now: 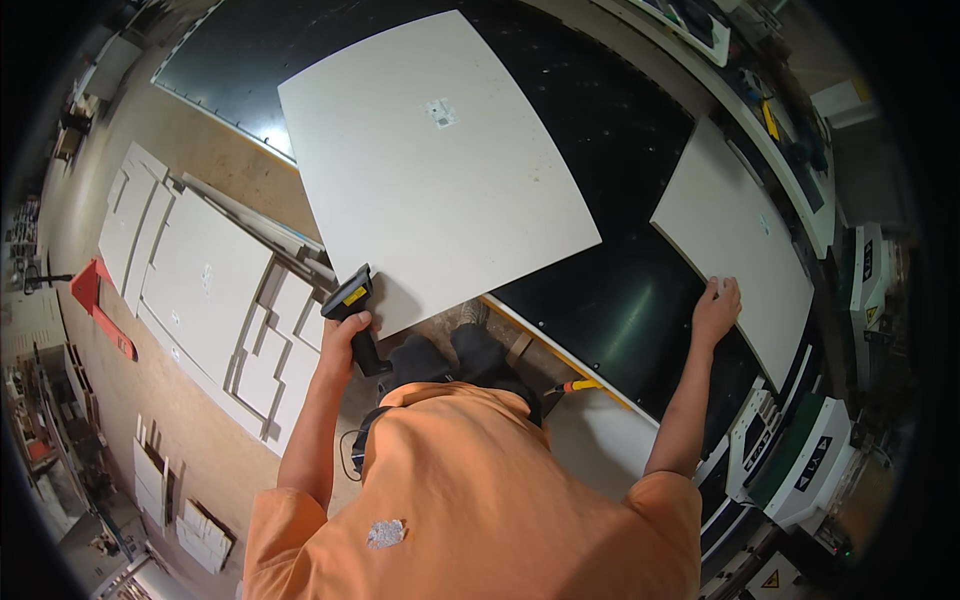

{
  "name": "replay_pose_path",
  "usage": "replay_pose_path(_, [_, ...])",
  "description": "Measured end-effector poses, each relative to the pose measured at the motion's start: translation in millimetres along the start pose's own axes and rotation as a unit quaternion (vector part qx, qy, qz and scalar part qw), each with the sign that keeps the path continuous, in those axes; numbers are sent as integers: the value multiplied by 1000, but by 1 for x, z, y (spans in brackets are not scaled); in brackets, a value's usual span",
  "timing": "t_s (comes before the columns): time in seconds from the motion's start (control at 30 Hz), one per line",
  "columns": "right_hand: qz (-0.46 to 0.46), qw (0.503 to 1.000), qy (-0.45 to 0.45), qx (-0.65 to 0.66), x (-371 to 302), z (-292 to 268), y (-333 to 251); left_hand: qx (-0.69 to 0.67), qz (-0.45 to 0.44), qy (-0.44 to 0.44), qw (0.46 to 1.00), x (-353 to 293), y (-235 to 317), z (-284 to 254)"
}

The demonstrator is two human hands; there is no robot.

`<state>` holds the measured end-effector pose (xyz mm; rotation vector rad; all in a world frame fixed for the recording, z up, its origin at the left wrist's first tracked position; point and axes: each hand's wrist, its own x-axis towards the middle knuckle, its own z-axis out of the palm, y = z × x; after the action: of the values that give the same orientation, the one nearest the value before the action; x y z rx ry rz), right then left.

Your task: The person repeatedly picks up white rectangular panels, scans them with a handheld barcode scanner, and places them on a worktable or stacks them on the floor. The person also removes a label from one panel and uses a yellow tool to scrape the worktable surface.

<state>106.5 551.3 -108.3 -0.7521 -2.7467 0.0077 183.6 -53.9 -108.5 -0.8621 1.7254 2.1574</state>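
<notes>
My left hand [347, 338] is wrapped round the grip of a black handheld barcode scanner [350, 293] with a yellow label on its head. Just beyond the scanner lies a large white panel [430, 185] with a small printed sticker, its near corner jutting past the black table's edge. Over on the right, my right hand [718, 305] grips the near edge of a smaller white panel [735, 240], fingers on its top face. That panel lies on the table by the machine and also bears a small sticker.
The black table [600, 330] has a light rim. Stacked white panels [200, 270] lie left beside a red pallet-truck part [100, 305]. Machine housings [805, 465] line the right. A yellow-handled tool [578, 386] is at the table's near edge. More boards [205, 535] lean lower left.
</notes>
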Motion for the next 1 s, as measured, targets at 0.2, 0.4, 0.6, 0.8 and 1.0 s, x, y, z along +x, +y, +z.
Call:
replay_pose_path(0.2, [-36,909,-252,330,-145,-73,-142,-6,-19,34,999,-89,-29,-94])
replay_pose_path(0.4, [-40,674,-535,508,-282,-118,-217,-22,13,52,998,-247,-87,-206])
replay_pose_path(0.6, [-168,689,-544,448,-420,-171,-247,-100,42,167,980,-429,-173,-279])
replay_pose_path(0.8, [-334,658,-589,329,-549,-199,-326,-223,58,317,920,-556,-262,-324])
replay_pose_path(1.0, [-463,562,-638,250,-702,-186,-446,-340,86,425,835,-611,-351,-375])
